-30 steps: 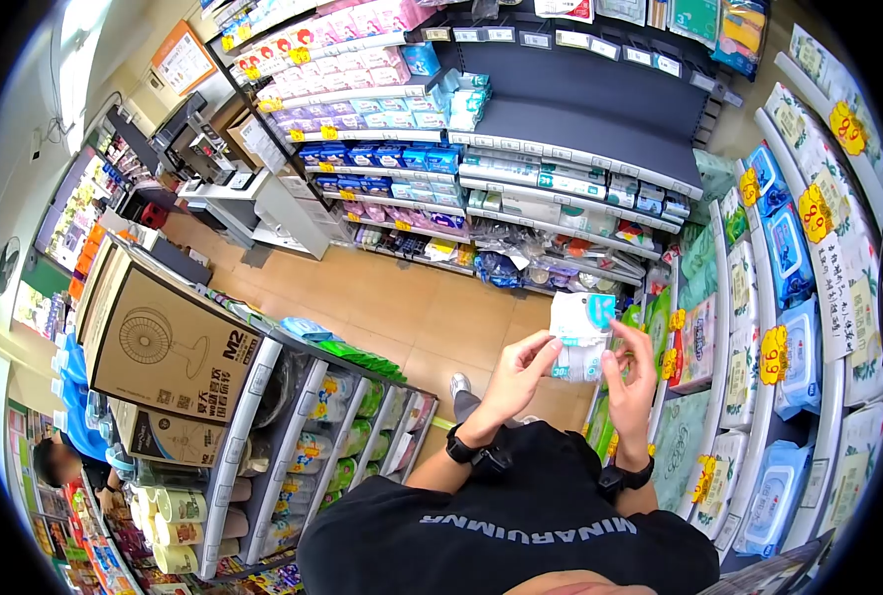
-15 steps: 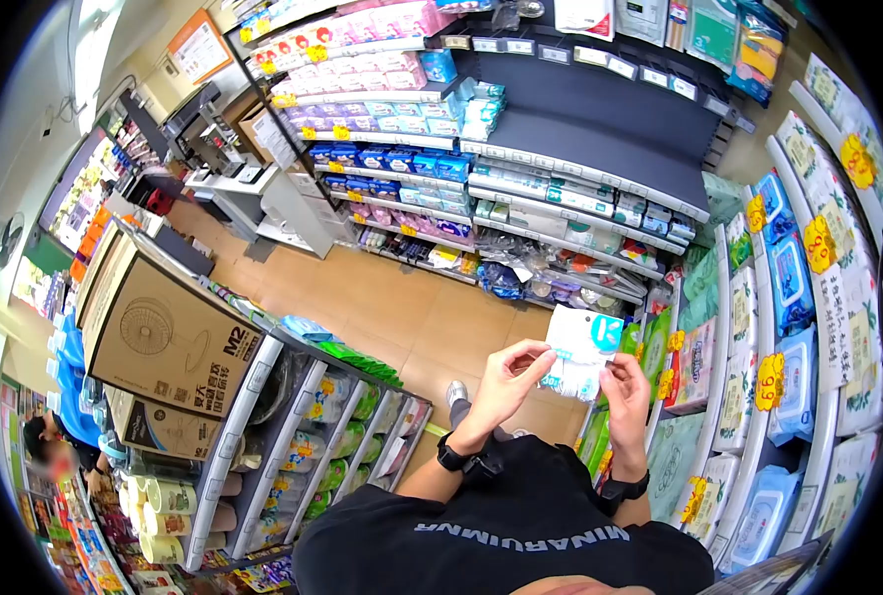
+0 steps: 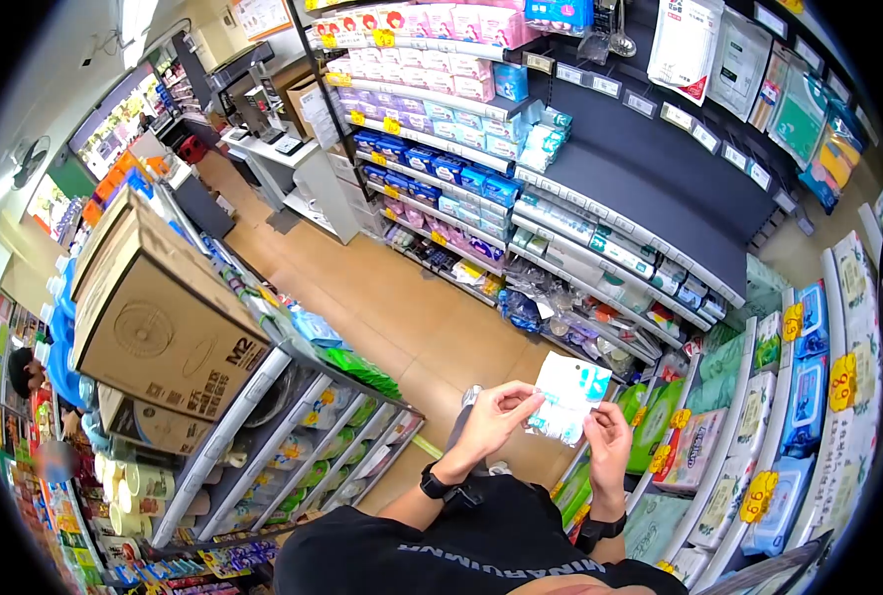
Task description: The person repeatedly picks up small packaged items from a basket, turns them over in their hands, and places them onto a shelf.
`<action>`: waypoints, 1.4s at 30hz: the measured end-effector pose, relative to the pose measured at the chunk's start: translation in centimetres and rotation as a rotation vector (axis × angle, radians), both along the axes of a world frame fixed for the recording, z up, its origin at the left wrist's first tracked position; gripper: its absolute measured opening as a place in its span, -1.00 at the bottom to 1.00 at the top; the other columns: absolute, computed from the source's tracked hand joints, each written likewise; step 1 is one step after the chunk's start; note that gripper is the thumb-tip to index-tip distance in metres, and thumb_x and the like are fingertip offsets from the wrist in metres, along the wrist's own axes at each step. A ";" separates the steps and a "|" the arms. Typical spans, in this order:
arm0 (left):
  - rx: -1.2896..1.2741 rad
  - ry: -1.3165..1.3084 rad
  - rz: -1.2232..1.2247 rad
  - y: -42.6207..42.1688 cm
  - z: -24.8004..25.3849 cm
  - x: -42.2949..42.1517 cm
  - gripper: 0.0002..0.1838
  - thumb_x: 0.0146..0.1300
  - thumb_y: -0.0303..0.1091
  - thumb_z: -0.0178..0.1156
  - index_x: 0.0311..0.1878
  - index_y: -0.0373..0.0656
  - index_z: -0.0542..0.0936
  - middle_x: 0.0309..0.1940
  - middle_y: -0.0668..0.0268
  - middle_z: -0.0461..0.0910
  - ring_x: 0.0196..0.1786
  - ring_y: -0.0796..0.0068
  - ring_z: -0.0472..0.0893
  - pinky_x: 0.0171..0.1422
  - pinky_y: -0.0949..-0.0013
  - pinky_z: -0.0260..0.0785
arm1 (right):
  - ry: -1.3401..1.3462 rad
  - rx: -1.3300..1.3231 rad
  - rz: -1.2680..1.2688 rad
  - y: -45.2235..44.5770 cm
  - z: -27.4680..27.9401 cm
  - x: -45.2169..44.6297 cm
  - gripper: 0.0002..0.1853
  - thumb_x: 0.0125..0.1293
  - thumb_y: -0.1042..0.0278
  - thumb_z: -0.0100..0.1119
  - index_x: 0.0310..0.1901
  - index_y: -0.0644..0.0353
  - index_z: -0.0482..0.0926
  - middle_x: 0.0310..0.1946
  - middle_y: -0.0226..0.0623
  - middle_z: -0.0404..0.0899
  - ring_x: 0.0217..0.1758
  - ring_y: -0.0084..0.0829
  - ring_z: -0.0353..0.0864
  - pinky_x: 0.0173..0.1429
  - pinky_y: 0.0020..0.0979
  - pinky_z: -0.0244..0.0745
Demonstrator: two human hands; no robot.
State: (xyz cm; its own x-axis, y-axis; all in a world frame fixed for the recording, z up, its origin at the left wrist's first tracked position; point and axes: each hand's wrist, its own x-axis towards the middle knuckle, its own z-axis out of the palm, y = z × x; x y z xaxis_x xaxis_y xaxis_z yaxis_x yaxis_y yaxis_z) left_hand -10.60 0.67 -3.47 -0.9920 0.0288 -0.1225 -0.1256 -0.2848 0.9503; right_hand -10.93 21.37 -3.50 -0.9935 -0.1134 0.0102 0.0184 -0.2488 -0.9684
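Observation:
Both hands hold a small flat packet (image 3: 565, 399), white with blue-green print, in front of the dark shirt. My left hand (image 3: 493, 422) pinches its left edge between thumb and finger. At the lower right edge, my right hand (image 3: 609, 440) grips it with the thumb and fingertips. The packet's face is turned up towards me, tilted a little; its small print is too blurred to read. Each wrist wears a black band.
Shelves of packaged tissues (image 3: 461, 74) rise ahead, with a dark bare shelf (image 3: 640, 178) beside them. Wipes packs (image 3: 805, 407) fill the right-hand shelves. To the left, a cardboard fan box (image 3: 164, 332) tops a shelf unit. Tiled floor (image 3: 392, 297) runs between. Another person (image 3: 27, 372) is far left.
The view has swung, so the shelves ahead sit lower and further right. In the picture, the packet and both hands are slightly lower and further left. Both hands keep their hold.

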 end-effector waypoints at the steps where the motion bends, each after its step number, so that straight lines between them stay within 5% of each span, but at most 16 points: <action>1: 0.006 -0.004 -0.008 -0.2 0.0 -0.8 -0.76 0.39 -0.31 0.30 -0.03 -0.29 0.65 -0.32 0.43 0.67 -0.31 0.76 0.56 -0.22 0.61 0.38 | -0.024 -0.010 -0.014 -0.4 0.3 -0.7 -0.82 0.41 0.52 0.19 -0.02 0.33 0.49 -0.20 -0.36 0.61 -0.24 -0.66 0.56 -0.18 -0.59 0.46; 10: -0.030 0.005 -0.178 -3.0 1.2 -12.2 -0.80 0.36 -0.35 0.33 -0.08 -0.29 0.65 -0.33 0.42 0.68 -0.29 0.75 0.57 -0.22 0.60 0.38 | -0.001 0.080 -0.116 -3.0 2.3 -9.6 -0.82 0.42 0.50 0.19 -0.02 0.32 0.50 -0.19 -0.35 0.60 -0.21 -0.66 0.56 -0.15 -0.60 0.45; 12: -0.072 0.037 -0.206 -3.7 1.7 -14.9 -0.75 0.37 -0.28 0.33 -0.08 -0.29 0.65 -0.37 0.40 0.69 -0.32 0.76 0.58 -0.28 0.59 0.36 | -0.020 0.078 -0.147 -3.8 3.0 -11.6 -0.84 0.40 0.51 0.19 -0.04 0.30 0.51 -0.18 -0.35 0.63 -0.13 -0.65 0.57 0.00 -0.59 0.43; 14: -0.067 0.050 -0.226 -4.5 2.6 -17.3 -0.76 0.36 -0.27 0.33 -0.10 -0.28 0.65 -0.39 0.40 0.69 -0.34 0.77 0.57 -0.30 0.59 0.35 | 0.026 0.094 -0.157 -4.4 3.1 -13.7 -0.83 0.43 0.49 0.18 -0.01 0.32 0.50 -0.20 -0.34 0.62 -0.22 -0.66 0.56 -0.16 -0.60 0.44; 22: -0.088 0.126 -0.256 -8.3 2.1 -25.8 -0.77 0.36 -0.27 0.34 -0.15 -0.27 0.64 -0.43 0.46 0.64 -0.39 0.81 0.51 -0.34 0.60 0.30 | -0.011 0.128 -0.228 -8.9 3.7 -20.5 -0.82 0.44 0.49 0.17 -0.01 0.35 0.50 -0.20 -0.34 0.64 -0.27 -0.68 0.54 -0.19 -0.60 0.44; 23: -0.098 0.090 -0.291 -9.0 2.2 -26.7 -0.82 0.38 -0.37 0.31 -0.10 -0.28 0.64 -0.34 0.45 0.66 -0.26 0.78 0.58 -0.19 0.61 0.39 | -0.008 0.127 -0.217 -9.4 3.8 -21.3 -0.82 0.43 0.50 0.18 -0.01 0.34 0.50 -0.21 -0.33 0.64 -0.27 -0.68 0.54 -0.19 -0.60 0.43; 33: 0.049 0.103 -0.274 -13.6 1.1 -31.5 -0.72 0.37 -0.43 0.29 0.09 -0.27 0.56 -0.21 0.44 0.63 -0.14 0.75 0.57 -0.08 0.61 0.40 | -0.059 0.149 -0.268 -14.4 3.6 -26.7 -0.83 0.41 0.51 0.20 -0.03 0.34 0.50 -0.24 -0.36 0.63 -0.30 -0.68 0.54 -0.22 -0.61 0.43; 42: -0.065 0.132 -0.272 -14.7 1.5 -36.4 -0.70 0.37 -0.53 0.23 0.14 -0.24 0.53 -0.12 0.38 0.62 -0.07 0.69 0.57 0.01 0.56 0.41 | -0.041 0.121 -0.199 -13.8 1.7 -32.4 -0.84 0.40 0.51 0.24 -0.05 0.29 0.50 -0.30 -0.39 0.66 -0.28 -0.66 0.60 -0.18 -0.61 0.49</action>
